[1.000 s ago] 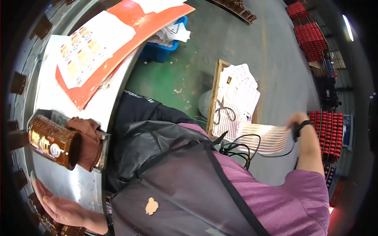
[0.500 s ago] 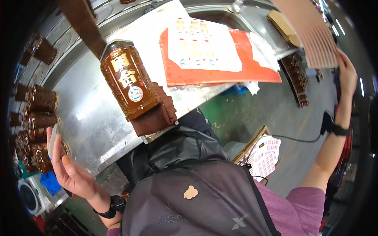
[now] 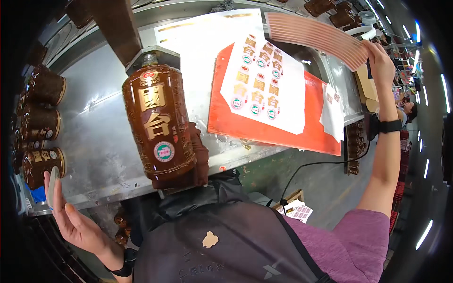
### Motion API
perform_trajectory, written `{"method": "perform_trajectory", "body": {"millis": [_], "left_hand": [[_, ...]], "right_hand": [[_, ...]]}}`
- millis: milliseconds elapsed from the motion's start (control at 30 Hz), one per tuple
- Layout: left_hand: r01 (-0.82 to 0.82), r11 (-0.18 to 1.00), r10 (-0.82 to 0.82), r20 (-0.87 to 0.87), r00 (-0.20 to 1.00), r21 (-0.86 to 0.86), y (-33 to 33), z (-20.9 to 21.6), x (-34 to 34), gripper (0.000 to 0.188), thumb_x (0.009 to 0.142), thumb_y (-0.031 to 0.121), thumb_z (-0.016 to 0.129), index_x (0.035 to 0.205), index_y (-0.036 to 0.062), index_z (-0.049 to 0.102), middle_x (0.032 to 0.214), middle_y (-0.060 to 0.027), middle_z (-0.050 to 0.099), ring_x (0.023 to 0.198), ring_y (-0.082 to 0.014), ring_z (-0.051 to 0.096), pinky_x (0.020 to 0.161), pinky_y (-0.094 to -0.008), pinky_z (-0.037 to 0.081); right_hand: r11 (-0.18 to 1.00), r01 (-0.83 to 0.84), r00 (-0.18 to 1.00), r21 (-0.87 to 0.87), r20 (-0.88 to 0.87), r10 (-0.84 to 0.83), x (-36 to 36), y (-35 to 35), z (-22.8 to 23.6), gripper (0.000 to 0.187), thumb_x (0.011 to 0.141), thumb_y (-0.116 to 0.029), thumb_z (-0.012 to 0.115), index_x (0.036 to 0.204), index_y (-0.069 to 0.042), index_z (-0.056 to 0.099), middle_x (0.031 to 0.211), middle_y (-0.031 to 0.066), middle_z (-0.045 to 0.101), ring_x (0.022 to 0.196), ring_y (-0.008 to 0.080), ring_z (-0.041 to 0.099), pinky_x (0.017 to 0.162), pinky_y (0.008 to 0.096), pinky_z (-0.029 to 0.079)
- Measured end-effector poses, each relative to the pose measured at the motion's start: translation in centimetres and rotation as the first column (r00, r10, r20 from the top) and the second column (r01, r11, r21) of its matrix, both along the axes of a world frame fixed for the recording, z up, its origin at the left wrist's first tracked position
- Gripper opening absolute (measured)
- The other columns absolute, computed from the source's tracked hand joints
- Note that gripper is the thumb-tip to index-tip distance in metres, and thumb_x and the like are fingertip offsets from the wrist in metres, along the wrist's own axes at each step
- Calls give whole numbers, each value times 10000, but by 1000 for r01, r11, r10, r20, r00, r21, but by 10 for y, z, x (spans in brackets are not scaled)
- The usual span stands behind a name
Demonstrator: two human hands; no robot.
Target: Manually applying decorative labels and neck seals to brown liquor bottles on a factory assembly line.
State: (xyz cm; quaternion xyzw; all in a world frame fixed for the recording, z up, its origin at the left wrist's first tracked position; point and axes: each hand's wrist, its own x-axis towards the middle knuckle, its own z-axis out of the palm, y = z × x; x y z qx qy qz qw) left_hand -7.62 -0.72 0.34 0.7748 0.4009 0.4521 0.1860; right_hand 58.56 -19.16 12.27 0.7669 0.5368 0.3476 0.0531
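In the head view, beyond and right of the large brown bottle (image 3: 158, 113), your right hand (image 3: 381, 66) pinches a striped sheet (image 3: 316, 35) by its end.
The bottle lies over a brown cloth (image 3: 200, 155) at the near edge of the metal surface (image 3: 101, 137); right of it, a white label sheet (image 3: 289, 96) covers part of a red board (image 3: 222, 101). Left of the bottle, your left hand (image 3: 82, 231) has its fingers extended along a thin grey piece (image 3: 52, 186); whether that grip pinches it, you cannot tell.
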Motion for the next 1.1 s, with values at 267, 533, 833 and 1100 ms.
{"method": "perform_trajectory", "body": {"millis": [267, 533, 833, 1100], "left_hand": [[-10, 1000, 11, -101, 995, 15, -6, 8, 21, 371, 1022, 98, 414, 1316, -60, 578, 1460, -249, 471, 1383, -322, 429, 1172, -429, 278], [5, 998, 5, -145, 989, 68, -19, 14, 9, 373, 1010, 208, 506, 1287, -19, 611, 1450, -256, 474, 1371, -338, 433, 1137, -439, 303], [19, 999, -26, -164, 986, -41, -8, 17, 0, 343, 955, 178, 560, 1216, -24, 653, 1401, -277, 507, 1358, -367, 441, 1114, -456, 329], [48, 999, -51, -282, 958, -16, 5, 17, 6, 372, 961, 254, 588, 1198, -23, 660, 1363, -263, 547, 1346, -389, 451, 1113, -456, 335]], "right_hand": [[991, 33, 999, -130, 22, -30, -1, -26, -36, 269, 914, -165, 556, 1118, -250, 710, 918, 32, 659, 869, 270, 676, 733, 378, 533], [798, 400, 817, -451, -219, -534, 71, 32, -154, 307, 917, -331, 572, 1176, -226, 701, 1127, 154, 688, 996, 358, 670, 836, 447, 538], [772, 254, 909, -583, -129, -396, 9, 146, -95, 395, 745, -314, 795, 1004, -21, 734, 1067, 196, 713, 987, 381, 689, 856, 452, 555], [986, -37, 710, -160, -698, -87, -15, 246, -160, 482, 715, -410, 823, 1040, -65, 740, 975, 136, 735, 895, 284, 696, 810, 364, 535]]}}
